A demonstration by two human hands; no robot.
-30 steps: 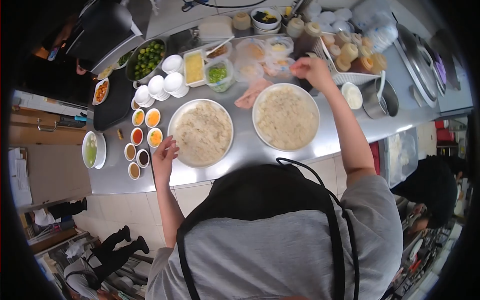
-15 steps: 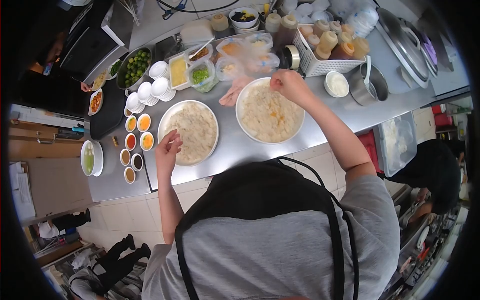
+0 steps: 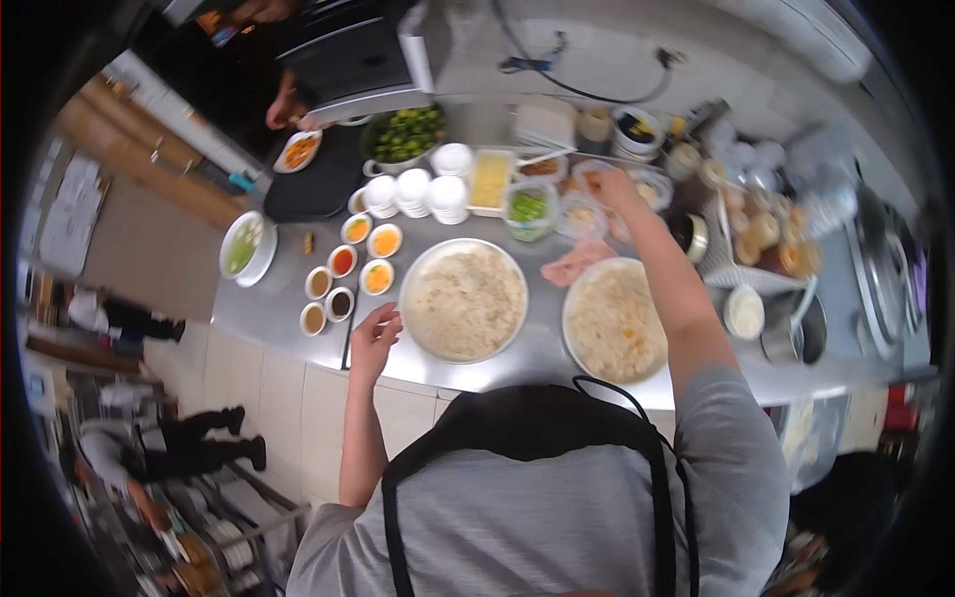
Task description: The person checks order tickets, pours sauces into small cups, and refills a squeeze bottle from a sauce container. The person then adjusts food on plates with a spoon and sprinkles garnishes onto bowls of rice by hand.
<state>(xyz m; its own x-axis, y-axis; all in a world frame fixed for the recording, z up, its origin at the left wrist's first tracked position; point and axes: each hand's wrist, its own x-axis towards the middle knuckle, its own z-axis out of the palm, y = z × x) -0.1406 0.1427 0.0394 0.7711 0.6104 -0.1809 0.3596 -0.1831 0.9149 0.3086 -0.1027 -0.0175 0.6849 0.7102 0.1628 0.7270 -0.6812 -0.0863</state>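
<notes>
My left hand [image 3: 375,338] hovers at the left edge of a white bowl [image 3: 410,333], fingers loosely bent and apart, holding nothing. Pale, lumpy food that looks like rice [image 3: 466,301] fills that bowl. A second white bowl [image 3: 569,350] to its right holds similar pale food [image 3: 607,323] with orange bits on top. My right hand [image 3: 614,189] reaches over this bowl to the plastic tubs behind, at one with orange contents [image 3: 589,177]. Its fingertips point down and are hidden. A crumpled pink plastic glove or bag [image 3: 579,262] lies behind the right bowl.
Small sauce cups [image 3: 341,261] and stacked white cups [image 3: 413,189] stand left. Behind are a pot of green limes [image 3: 408,134] and a tub of chopped greens [image 3: 527,207]. A bottle basket [image 3: 736,261] and metal pot [image 3: 796,333] stand right. Another person's hand [image 3: 286,109] is near a plate.
My right hand has left the right bowl and gone to the tubs behind it. My left hand has shifted to the left bowl's outer edge. The whole view has turned and shifted.
</notes>
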